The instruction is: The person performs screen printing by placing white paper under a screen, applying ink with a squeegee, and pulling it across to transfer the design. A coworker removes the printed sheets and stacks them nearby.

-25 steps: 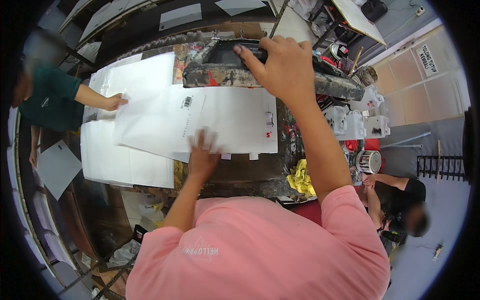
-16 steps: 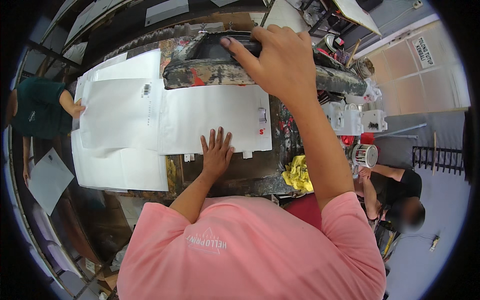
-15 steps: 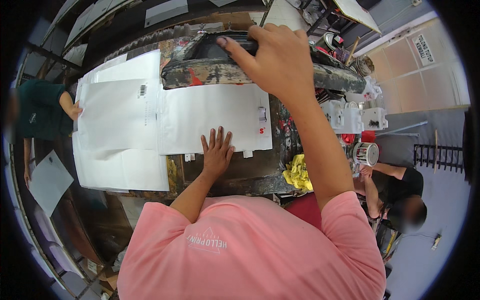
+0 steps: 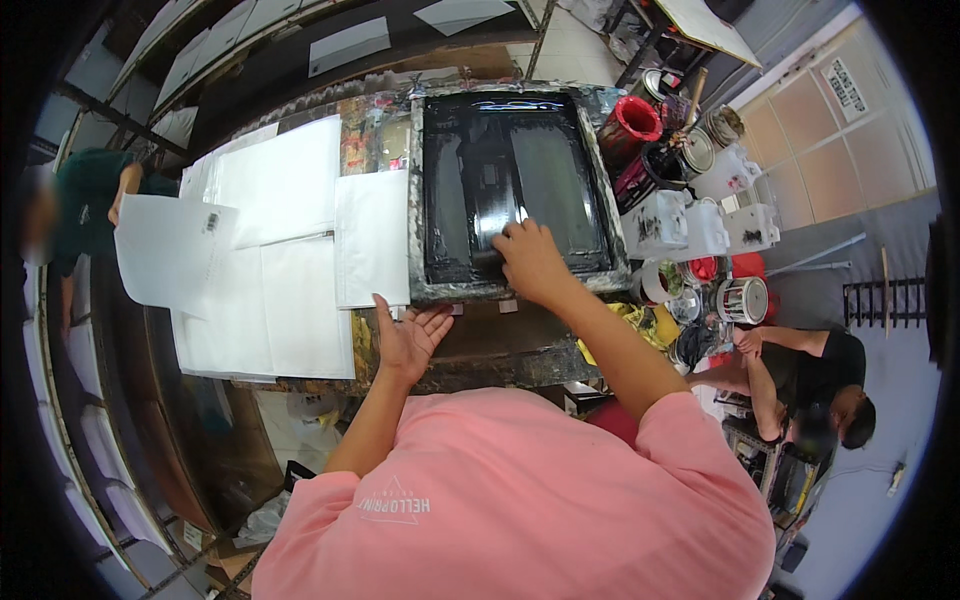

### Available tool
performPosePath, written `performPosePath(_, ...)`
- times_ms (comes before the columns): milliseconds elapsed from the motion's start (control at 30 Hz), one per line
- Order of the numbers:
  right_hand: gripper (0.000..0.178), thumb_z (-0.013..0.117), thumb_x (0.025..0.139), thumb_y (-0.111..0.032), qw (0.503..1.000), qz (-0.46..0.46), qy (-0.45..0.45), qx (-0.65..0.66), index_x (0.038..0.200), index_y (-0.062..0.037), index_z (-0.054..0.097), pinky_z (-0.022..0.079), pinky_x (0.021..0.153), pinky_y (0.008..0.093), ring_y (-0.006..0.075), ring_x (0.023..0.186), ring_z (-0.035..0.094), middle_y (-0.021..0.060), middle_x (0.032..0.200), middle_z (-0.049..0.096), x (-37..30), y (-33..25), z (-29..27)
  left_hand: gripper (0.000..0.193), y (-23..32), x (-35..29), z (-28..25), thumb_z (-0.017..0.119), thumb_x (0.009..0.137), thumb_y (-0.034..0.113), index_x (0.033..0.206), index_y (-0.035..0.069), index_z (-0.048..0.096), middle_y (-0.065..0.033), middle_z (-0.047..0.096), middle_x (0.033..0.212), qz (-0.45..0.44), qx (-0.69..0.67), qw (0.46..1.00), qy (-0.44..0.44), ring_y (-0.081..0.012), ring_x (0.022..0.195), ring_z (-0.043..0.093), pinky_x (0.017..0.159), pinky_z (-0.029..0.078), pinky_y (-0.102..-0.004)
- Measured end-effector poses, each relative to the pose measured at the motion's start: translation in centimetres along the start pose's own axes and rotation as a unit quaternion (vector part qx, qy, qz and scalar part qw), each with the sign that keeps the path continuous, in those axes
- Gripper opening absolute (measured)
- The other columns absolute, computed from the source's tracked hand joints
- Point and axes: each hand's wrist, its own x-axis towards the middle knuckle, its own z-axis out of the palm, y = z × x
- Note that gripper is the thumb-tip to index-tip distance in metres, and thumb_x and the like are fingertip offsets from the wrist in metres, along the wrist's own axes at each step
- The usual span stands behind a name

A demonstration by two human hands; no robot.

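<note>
A screen-printing frame with dark, ink-smeared mesh lies flat on the table. My right hand is closed at the near end of a dark squeegee, which stretches away from me across the mesh; its outline blends into the black ink. By the frame's near left corner, my left hand is open, palm turned up and fingers spread, holding nothing. Next to it a white sheet shows left of the frame, its right part hidden underneath.
White sheets overlap on the table's left, where a co-worker lifts one. A red container, white jugs and a paint can stand right. A yellow cloth lies near the edge. Another person sits right.
The raised frame has come down flat over the white sheet. My right hand has moved nearer, onto the squeegee; my left has left the sheet and turned palm up. The co-worker has lifted a sheet.
</note>
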Motion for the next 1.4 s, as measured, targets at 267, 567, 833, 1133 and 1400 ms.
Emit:
performPosePath(267, 0.042, 0.074, 0.086, -0.014, 0.995, 0.071, -0.072, -0.007, 0.127, -0.0121, 0.067, 0.043, 0.099, 0.0550, 0.0308, 0.117, 0.061, 0.0076, 0.118, 0.066, -3.5, -2.3, 6.7, 0.127, -2.8, 5.5, -6.4, 0.043, 0.090, 0.096, 0.163, -0.007, 0.023, -0.0305, 0.048, 0.155, -0.109, 0.038, 0.992, 0.052, -0.0439, 0.144, 0.052, 0.122, 0.043, -0.0512)
performPosePath(567, 0.032, 0.061, 0.096, -0.012, 0.993, 0.105, 0.027, -0.052, 0.127, -0.0151, 0.067, 0.044, 0.100, 0.0608, 0.0319, 0.116, 0.065, 0.0067, 0.117, 0.068, 15.0, 7.5, 9.8, 0.118, -1.5, 5.2, -5.2, 0.037, 0.096, 0.091, 0.168, -0.001, 0.017, -0.0272, 0.048, 0.157, -0.146, 0.086, 0.982, 0.082, -0.0400, 0.143, 0.054, 0.122, 0.043, -0.0505)
performPosePath(833, 0.042, 0.071, 0.092, -0.019, 0.992, 0.029, -0.124, -0.016, 0.132, -0.0128, 0.060, 0.051, 0.091, 0.0550, 0.0344, 0.114, 0.065, 0.0121, 0.118, 0.068, 6.1, 3.5, 4.7, 0.104, -1.8, 2.9, -3.7, 0.033, 0.102, 0.086, 0.161, 0.001, 0.030, -0.0223, 0.058, 0.148, -0.085, 0.131, 0.986, 0.049, -0.0351, 0.132, 0.062, 0.119, 0.044, -0.0483)
performPosePath(1133, 0.049, 0.072, 0.094, -0.054, 0.985, 0.041, 0.164, -0.021, 0.108, -0.0074, 0.068, 0.037, 0.093, 0.0493, 0.0324, 0.103, 0.058, 0.0137, 0.105, 0.062, 1.8, -4.9, -10.2, 0.102, 4.2, -2.9, 3.0, 0.029, 0.104, 0.083, 0.158, -0.003, 0.036, -0.0265, 0.060, 0.148, 0.106, 0.069, 0.985, -0.114, -0.0367, 0.137, 0.061, 0.122, 0.041, -0.0496)
performPosePath(1400, 0.052, 0.071, 0.096, -0.058, 0.945, 0.002, 0.318, -0.081, 0.085, -0.0075, 0.075, 0.038, 0.089, 0.0470, 0.0291, 0.083, 0.063, 0.0077, 0.083, 0.067, 10.4, -2.1, -17.0, 0.100, 6.0, 3.3, -1.0, 0.039, 0.101, 0.084, 0.172, 0.014, 0.030, -0.0291, 0.028, 0.174, 0.290, 0.784, 0.540, 0.101, -0.0508, 0.162, 0.020, 0.129, 0.014, -0.0677)
